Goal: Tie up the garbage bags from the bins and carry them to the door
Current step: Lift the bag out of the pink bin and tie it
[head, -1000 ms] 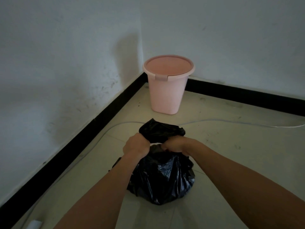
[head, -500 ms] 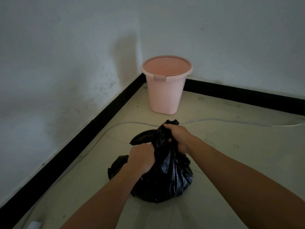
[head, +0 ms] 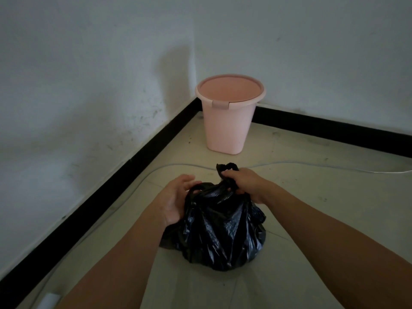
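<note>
Left zone: a scuffed white wall meets the tiled floor along a black skirting board. A small white block lies on the floor at the lower left edge; its type cannot be determined.

Centre zone: the left hand is positioned against the left side of the black garbage bag. Its fingers are loosely spread and relaxed, palm turned toward the bag, touching the plastic without gripping it. The bag rests on the floor between both forearms, filled and crumpled, with its mouth gathered upward into a neck.

Behind the bag, well apart from it, a pink bin stands upright in the corner of the room. No liner shows at its rim.

Right of centre: the right hand clamps the gathered neck of the bag, fingers curled fully round the plastic. A short tuft of plastic protrudes above the fist.

Right zone: a thin white cable runs across the floor between bin and bag.
</note>
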